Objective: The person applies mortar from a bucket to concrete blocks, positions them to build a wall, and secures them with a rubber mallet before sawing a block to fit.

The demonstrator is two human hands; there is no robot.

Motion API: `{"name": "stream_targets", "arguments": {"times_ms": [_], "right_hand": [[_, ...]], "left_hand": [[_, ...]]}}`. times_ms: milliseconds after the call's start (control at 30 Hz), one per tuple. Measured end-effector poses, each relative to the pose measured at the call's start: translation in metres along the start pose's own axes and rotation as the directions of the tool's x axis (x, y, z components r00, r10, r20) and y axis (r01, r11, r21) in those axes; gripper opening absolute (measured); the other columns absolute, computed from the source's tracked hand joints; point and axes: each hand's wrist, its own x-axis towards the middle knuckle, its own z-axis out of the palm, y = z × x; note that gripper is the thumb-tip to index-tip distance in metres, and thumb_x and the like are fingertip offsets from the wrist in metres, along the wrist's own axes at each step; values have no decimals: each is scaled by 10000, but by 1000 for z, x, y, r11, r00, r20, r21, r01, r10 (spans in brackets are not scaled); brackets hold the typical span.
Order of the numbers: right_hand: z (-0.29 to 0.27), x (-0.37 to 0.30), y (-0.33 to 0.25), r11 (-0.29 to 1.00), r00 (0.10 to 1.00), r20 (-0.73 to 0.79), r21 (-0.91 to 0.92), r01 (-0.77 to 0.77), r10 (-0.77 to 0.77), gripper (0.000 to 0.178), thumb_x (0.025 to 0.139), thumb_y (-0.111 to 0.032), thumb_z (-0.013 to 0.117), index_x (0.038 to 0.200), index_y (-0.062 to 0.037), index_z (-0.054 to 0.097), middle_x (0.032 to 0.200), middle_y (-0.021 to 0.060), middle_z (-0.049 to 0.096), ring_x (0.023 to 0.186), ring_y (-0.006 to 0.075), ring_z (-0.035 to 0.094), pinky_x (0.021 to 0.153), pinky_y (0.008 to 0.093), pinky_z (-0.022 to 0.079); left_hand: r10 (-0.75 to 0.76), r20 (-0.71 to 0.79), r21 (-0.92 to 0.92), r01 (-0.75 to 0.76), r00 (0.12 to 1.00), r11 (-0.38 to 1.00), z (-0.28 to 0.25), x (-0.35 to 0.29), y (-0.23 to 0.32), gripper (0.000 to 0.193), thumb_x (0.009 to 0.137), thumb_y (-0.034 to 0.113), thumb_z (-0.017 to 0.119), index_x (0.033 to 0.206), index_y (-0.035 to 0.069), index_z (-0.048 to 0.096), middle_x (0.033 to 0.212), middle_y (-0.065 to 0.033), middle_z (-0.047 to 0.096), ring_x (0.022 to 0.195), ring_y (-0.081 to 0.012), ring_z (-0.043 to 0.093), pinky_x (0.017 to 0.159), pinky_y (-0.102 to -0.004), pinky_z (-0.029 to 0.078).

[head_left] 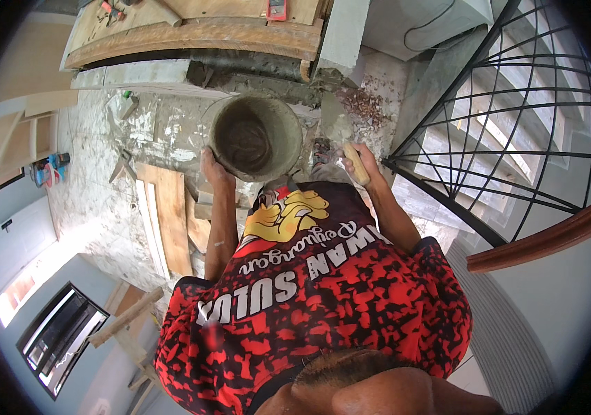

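My left hand point(216, 169) is closed on the near left side of a round grey bucket point(294, 135), its fingers against the outer wall. The bucket is tilted with its mouth toward me, and wet grey mortar point(248, 146) coats its bottom and sides. In my right hand point(367, 160) is the pale wooden handle of a trowel point(357, 166). Its mortar-grey blade points away from me, right of the bucket, and blends with the floor behind it. The trowel does not touch the bucket.
Beyond the bucket, a wooden-topped block counter point(191, 41) carries tools. Boards point(164, 214) and pliers point(124, 166) lie on the stained floor to the left. Reddish debris point(371, 107) is scattered ahead on the right. A black metal railing point(496, 124) borders the stairs at right.
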Motion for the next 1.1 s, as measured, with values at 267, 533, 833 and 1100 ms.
{"name": "stream_targets", "arguments": {"times_ms": [267,533,833,1100], "right_hand": [[6,8,8,962,984,179,274,-24,-27,465,903,-337,430,1208,11,475,878,68,571,503,94,473,365,212,419],[-37,-40,17,981,993,24,157,110,-115,392,880,-309,447,1158,-37,497,824,94,562,500,150,493,393,265,433],[-53,-36,1,49,659,-24,-999,20,-752,369,848,-238,532,1097,36,530,1001,269,608,964,420,580,821,454,439],[-45,-3,-83,-393,745,358,-909,140,-562,524,851,-326,570,1232,27,500,1101,280,588,1010,431,566,877,455,446]], "left_hand": [[17,-28,19,-16,999,1000,-8,0,7,263,960,196,403,1031,-12,548,1037,-111,580,938,-204,571,854,-349,473],[-4,-56,21,5,998,1000,-19,6,1,296,961,228,409,1066,-15,542,1058,-114,583,961,-215,568,872,-360,462],[31,21,43,-32,999,999,-13,0,-2,331,955,237,409,1095,-28,549,1078,-123,589,979,-222,569,885,-365,452],[32,-59,0,-32,998,999,-13,-10,6,282,954,210,413,1056,-19,541,1043,-109,582,949,-211,566,865,-360,459]]}}
